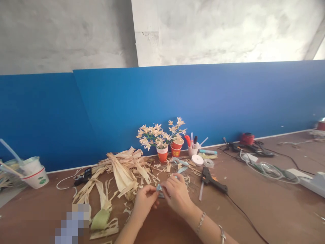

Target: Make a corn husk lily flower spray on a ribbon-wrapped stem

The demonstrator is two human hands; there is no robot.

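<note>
My left hand (146, 202) pinches a small light blue piece (158, 187), like paper or husk, between thumb and fingers. Closed beside it, my right hand (177, 194) has its fingertips at the same piece; two bracelets circle that wrist. Under the fingers shows a small dark flat thing (161, 195), mostly hidden. Just beyond the hands, light blue strips (182, 162) lie among pale scraps. To the left spreads a heap of dried corn husks (124, 173). Pale husk-like flowers (154, 135) on green stems stand in a red paper cup (163, 155).
Right of my hands lies a black glue gun (213, 180) with its cord trailing forward. White tape rolls (197, 160) and a cup of pens (193, 149) stand behind. Cables (269, 171) and a power strip (315, 183) lie farther right. A paper cup (35, 178) stands left.
</note>
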